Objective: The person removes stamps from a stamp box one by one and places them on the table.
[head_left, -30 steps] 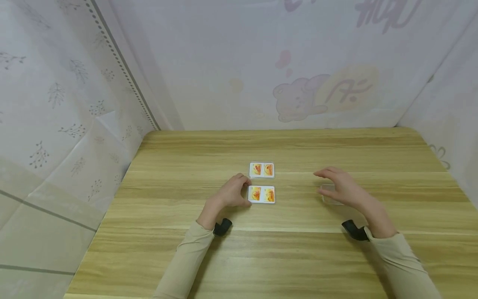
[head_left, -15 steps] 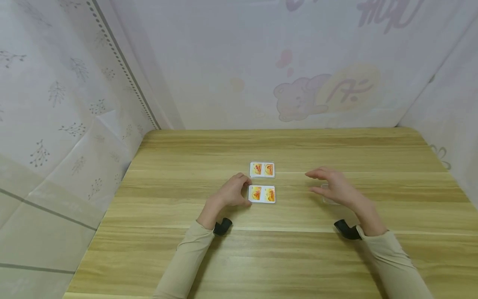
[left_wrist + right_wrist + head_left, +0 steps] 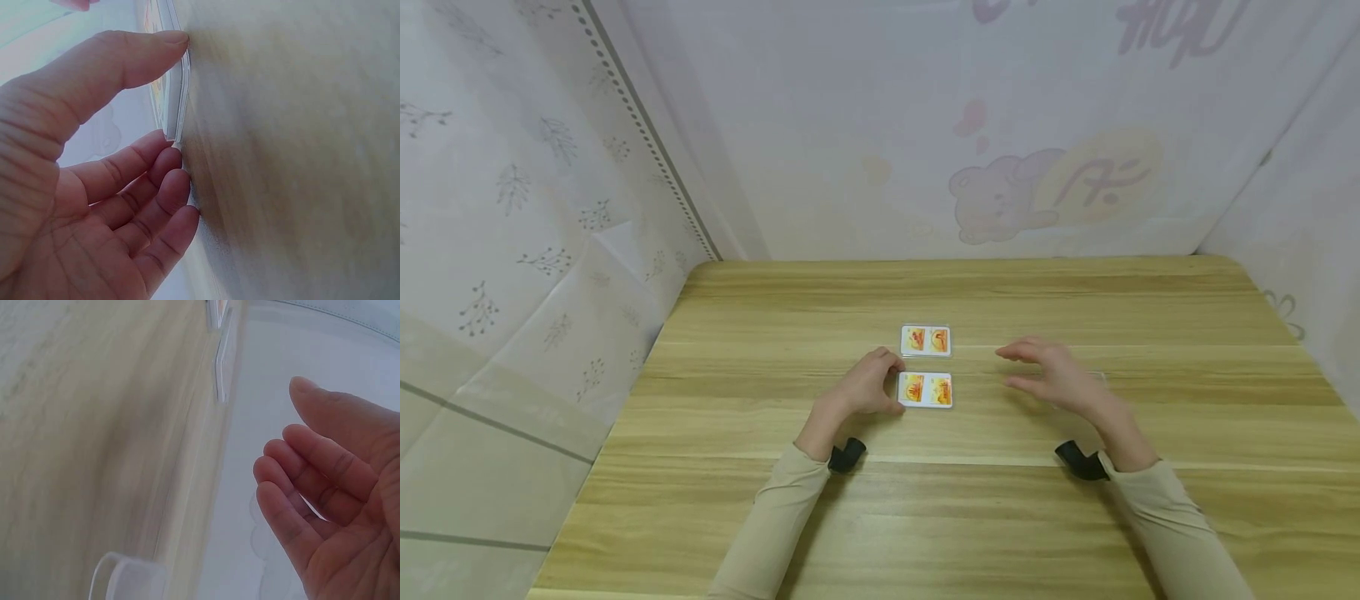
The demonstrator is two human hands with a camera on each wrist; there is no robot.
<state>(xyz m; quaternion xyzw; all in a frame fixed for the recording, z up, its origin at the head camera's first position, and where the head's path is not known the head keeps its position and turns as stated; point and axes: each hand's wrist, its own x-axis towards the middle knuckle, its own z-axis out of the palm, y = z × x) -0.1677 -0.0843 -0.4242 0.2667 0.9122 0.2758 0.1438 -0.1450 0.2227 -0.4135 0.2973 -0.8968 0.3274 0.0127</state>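
My left hand (image 3: 863, 385) grips the left end of the nearer flat clear case (image 3: 927, 390), which holds a white card with two orange-yellow pictures. In the left wrist view, the thumb (image 3: 140, 55) lies on the edge of this case and the index fingertip is at its corner. Just beyond it lies a similar case (image 3: 926, 341) with two orange pictures. Apart from both cases, on their right, my right hand (image 3: 1051, 377) hovers with thumb and fingers spread and nothing between them. Partly hidden under that hand is a clear plastic piece (image 3: 137, 580) on the table.
The wood-grain table (image 3: 970, 525) has rounded far corners. Behind it hangs a pale curtain (image 3: 850, 125) printed with a bear, and a leaf-patterned one (image 3: 535, 208) is at the left. A black curved piece (image 3: 847, 456) sits at the left wrist, another (image 3: 1081, 461) at the right.
My right hand has moved left, away from the clear plastic piece and closer to the cases. My left hand and both card cases have stayed in place.
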